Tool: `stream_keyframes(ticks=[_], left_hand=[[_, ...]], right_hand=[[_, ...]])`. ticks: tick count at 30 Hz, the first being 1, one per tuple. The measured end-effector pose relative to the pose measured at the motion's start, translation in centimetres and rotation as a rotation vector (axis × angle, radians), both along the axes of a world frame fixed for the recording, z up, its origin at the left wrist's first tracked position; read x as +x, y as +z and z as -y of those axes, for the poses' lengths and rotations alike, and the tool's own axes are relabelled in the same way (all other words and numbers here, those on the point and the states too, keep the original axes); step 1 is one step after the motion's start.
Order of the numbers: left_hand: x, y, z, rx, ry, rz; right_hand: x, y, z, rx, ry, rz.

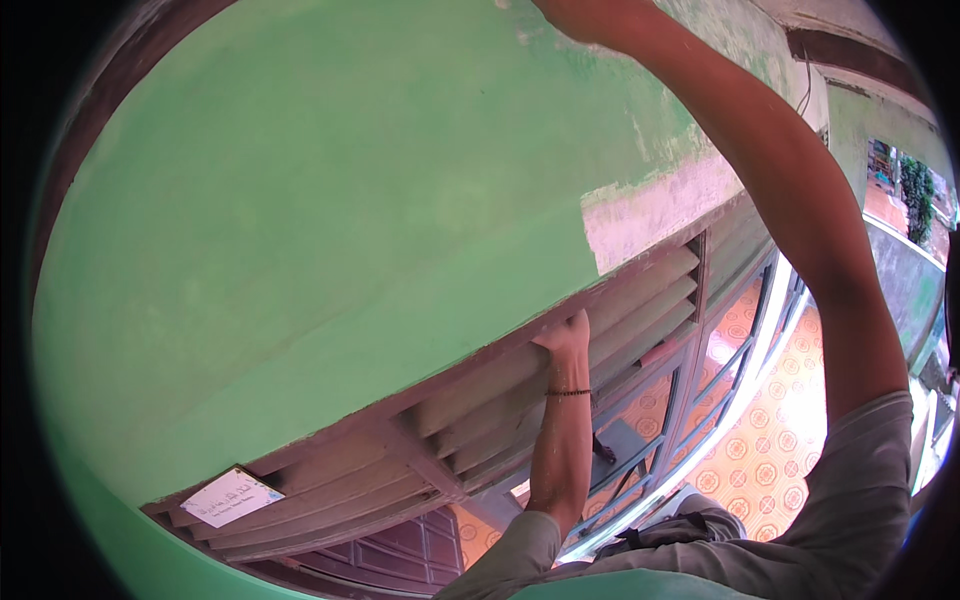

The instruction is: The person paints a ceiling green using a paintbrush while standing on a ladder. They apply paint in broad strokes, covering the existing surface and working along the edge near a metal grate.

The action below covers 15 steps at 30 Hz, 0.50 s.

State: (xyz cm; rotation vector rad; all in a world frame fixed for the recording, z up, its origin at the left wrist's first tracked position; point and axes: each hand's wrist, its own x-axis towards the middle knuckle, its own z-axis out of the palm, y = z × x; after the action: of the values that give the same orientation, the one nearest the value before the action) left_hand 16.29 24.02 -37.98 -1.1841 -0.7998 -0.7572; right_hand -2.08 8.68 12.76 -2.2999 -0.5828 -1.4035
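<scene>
My left hand (567, 331) is up at the brown wooden frame (610, 290) of a louvred vent, just below the green wall (330, 200). Its thumb lies along the frame, and the other fingers curl over the edge out of sight. A dark bead bracelet (568, 392) circles that wrist. Stretched high across the wall, my right hand (580, 15) is cut off by the upper picture edge. Its fingers and anything in them are hidden. Near it the green paint is patchy, and a bare pinkish patch (655, 215) shows above the vent.
A white card (232, 496) is fixed at the left end of the slats (480, 400). Below are a dark panelled door (395, 550), windows with blue-grey frames (665, 440) and an orange patterned tile floor (755, 450). A wire (806, 85) hangs at the upper right.
</scene>
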Motion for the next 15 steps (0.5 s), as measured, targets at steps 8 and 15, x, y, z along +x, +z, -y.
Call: stream_keyframes(ticks=[8,15], left_hand=[[-1.5,1.7,1.5,-0.047,-0.26,0.008],[-1.7,1.2,3.5,-0.724,-1.374,0.313]], right_hand=[[0.6,-0.8,2.5,-0.026,-0.082,0.031],[1.4,0.8,3.6,0.034,-0.034,0.001]])
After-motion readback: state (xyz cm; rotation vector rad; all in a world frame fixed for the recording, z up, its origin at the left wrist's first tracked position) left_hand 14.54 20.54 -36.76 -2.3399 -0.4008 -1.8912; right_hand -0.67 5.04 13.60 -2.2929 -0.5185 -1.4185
